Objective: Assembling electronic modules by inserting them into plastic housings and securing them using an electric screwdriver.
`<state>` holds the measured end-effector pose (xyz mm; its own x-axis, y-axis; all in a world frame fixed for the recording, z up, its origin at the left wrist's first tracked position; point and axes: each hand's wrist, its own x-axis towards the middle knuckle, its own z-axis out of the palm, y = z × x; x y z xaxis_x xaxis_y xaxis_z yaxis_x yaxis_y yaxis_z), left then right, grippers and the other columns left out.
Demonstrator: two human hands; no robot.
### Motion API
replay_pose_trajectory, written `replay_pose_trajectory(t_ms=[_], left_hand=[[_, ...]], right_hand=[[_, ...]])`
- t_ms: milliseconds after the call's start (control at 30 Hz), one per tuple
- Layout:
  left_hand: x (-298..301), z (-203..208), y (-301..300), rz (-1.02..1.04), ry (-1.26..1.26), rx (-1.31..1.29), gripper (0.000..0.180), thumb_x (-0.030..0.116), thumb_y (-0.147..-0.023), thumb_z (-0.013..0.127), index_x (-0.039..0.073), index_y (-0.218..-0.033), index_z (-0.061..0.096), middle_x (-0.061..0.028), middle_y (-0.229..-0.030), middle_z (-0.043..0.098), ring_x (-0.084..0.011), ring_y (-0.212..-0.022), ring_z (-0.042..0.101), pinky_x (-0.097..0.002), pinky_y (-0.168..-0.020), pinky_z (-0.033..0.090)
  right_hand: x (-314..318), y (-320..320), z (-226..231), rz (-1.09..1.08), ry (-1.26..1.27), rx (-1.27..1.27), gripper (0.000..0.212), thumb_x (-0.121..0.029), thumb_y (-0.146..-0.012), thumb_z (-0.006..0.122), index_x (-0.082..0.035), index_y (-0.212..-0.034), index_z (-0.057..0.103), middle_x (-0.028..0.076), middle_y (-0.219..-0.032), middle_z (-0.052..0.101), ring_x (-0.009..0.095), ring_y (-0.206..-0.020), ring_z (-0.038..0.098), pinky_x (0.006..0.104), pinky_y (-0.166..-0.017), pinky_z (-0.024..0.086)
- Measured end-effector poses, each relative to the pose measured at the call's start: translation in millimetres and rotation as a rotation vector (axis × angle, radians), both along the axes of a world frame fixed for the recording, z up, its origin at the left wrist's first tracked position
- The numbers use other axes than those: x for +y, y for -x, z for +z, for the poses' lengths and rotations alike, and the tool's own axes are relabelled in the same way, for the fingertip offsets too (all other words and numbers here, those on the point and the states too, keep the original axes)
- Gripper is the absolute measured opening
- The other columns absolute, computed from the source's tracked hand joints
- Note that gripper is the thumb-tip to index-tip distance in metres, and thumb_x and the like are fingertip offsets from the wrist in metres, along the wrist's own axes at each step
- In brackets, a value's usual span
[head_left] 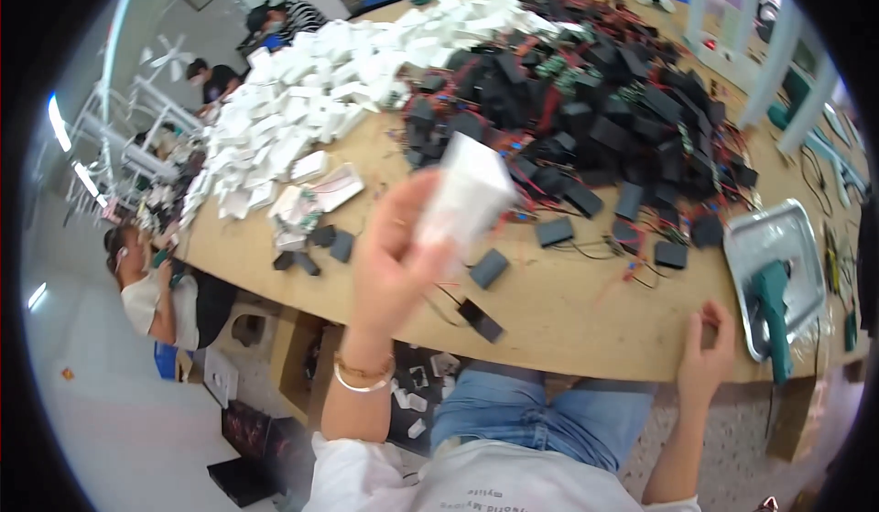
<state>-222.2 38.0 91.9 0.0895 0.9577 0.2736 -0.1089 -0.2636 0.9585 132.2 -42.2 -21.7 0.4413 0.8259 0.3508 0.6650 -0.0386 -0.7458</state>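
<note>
Raised over the table, my left hand (398, 251) grips a white plastic box-shaped housing (472, 187) between thumb and fingers. Motion blurs the housing, so its details do not show. At the table's near edge rests my right hand (707, 352), thumb and fingers curled into a loop with nothing visible in them. Below the held housing lie a dark rectangular block (488, 268) and a black block with a wire (481, 320). Left of my left hand are an opened white housing (334, 187) with a green circuit board and several small dark blocks (341, 245).
A large pile of white housings (339, 63) covers the table's far left. Black blocks with red wires (586, 109) heap up beside it. At right, a green glue gun (774, 315) lies across a metal tray (739, 237). Seated people (160, 297) work at the left.
</note>
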Motion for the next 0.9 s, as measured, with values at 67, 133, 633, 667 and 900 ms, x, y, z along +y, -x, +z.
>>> replay_pose_trajectory(t_ms=[67,133,633,667,900], left_hand=[[12,24,54,0.145,-0.048,0.072,0.046,0.008,-0.092,0.057,-0.004,-0.134,0.042,-0.0146,-0.116,0.063,-0.0146,-0.096,0.066,-0.0174,-0.059,0.050],[13,42,103,0.462,-0.027,0.283,0.044,0.013,-0.092,0.058,-0.003,-0.132,0.045,-0.0144,-0.109,0.065,-0.0123,-0.085,0.066,-0.0171,-0.052,0.046],[77,-72,177,1.046,-0.320,1.491,0.048,0.031,-0.079,0.072,0.007,-0.118,0.059,-0.0121,-0.111,0.059,-0.0332,-0.106,0.052,-0.0444,-0.093,0.040],[92,-68,175,1.085,-0.430,1.424,0.047,0.032,-0.080,0.071,0.007,-0.117,0.059,-0.0120,-0.110,0.059,-0.0338,-0.106,0.051,-0.0447,-0.094,0.039],[208,-1,221,0.016,0.386,1.406,0.066,0.062,-0.078,0.060,-0.001,-0.093,0.069,-0.0192,-0.097,0.068,-0.0336,-0.087,0.062,-0.0417,-0.078,0.047]], right_hand=[[0,-3,-5,-0.015,0.003,-0.024,0.028,-0.008,-0.090,0.061,0.004,-0.115,0.057,0.010,-0.101,0.062,0.018,-0.092,0.058,0.0303,-0.086,0.044],[2,5,-4,0.004,-0.004,-0.015,0.028,-0.009,-0.090,0.061,0.004,-0.115,0.057,0.010,-0.101,0.062,0.018,-0.091,0.057,0.0302,-0.086,0.044],[9,33,12,-0.065,-0.079,-0.179,0.024,-0.007,-0.089,0.061,0.002,-0.110,0.059,0.011,-0.099,0.060,0.020,-0.089,0.057,0.0316,-0.085,0.045],[10,41,16,-0.044,-0.146,-0.193,0.022,-0.005,-0.088,0.061,0.002,-0.109,0.059,0.011,-0.099,0.060,0.021,-0.088,0.057,0.0318,-0.085,0.045],[38,120,58,0.362,-0.224,-0.149,0.022,0.002,-0.081,0.061,0.001,-0.103,0.060,0.013,-0.097,0.060,0.023,-0.087,0.058,0.0345,-0.085,0.045]])
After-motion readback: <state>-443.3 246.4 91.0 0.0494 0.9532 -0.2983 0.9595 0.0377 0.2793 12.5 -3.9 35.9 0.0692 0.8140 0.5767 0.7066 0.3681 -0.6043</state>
